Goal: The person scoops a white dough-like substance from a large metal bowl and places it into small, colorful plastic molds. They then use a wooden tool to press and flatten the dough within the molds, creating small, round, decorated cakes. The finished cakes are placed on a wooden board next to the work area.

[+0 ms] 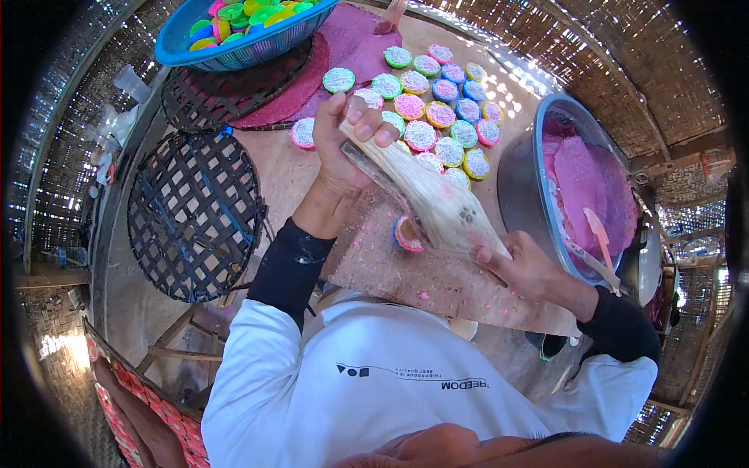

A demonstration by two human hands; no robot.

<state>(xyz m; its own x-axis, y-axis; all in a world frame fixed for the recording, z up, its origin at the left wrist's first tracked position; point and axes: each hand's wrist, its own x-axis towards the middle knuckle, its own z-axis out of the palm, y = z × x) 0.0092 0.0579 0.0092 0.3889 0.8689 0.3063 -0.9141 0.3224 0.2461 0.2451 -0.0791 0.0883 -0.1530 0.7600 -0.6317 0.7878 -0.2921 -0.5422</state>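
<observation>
A long pale wooden tool (425,203) with a dark slot along its edge and some dark spots is held slantwise across the middle of the view. My left hand (351,148) grips its upper end with fingers curled over it. My right hand (523,265) holds its lower end, thumb on the wood. Just beneath the tool, a small multicoloured cup (404,232), partly hidden, sits on the board (374,265) among scattered pink crumbs. Behind it, several coloured cups (450,151) filled with white or pink bits are laid out in rows.
A blue basket (175,43) of coloured cups is at the upper left, over a dark lattice tray (195,93) and pink sheets (351,39). Another lattice tray (195,210) lies left. A grey tub (523,203) with pink mixture and a pink spatula (597,234) stands right. Woven walls surround the workspace.
</observation>
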